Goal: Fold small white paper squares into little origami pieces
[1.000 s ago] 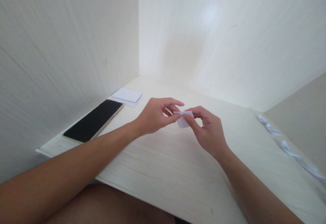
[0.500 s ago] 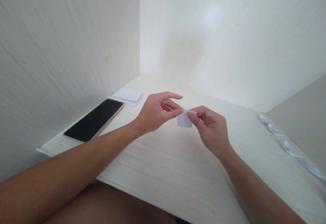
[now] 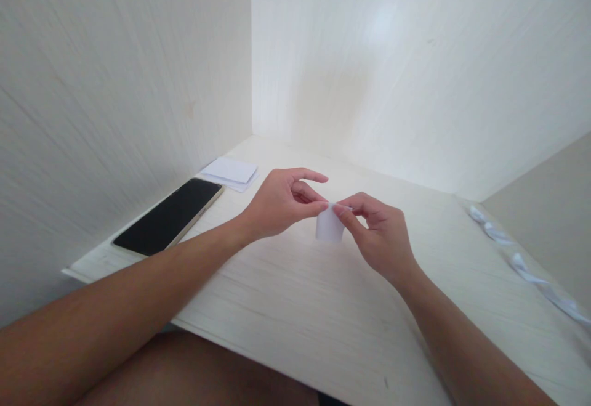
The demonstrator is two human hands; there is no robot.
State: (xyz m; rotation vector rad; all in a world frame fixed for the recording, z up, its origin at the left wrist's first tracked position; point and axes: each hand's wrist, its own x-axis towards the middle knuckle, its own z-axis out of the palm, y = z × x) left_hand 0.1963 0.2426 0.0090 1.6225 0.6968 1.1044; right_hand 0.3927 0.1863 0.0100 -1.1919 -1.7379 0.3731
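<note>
A small white paper piece [image 3: 329,227] hangs between my two hands above the pale wooden desk [image 3: 323,307]. My left hand [image 3: 281,203] pinches its top edge with thumb and a finger, the index finger stretched out above. Pinching the same top edge from the right is my right hand [image 3: 376,233], its other fingers curled. The paper's lower part curves down freely, just above the desk.
A black phone [image 3: 170,216] lies face up at the desk's left side, with a small stack of white paper sheets [image 3: 231,173] behind it. Twisted white paper strips [image 3: 521,264] lie along the right edge. Pale walls close in at the left and back.
The paper piece has turned from a slanted fold to hanging down from its top edge. Both hands stayed close together and shifted only slightly.
</note>
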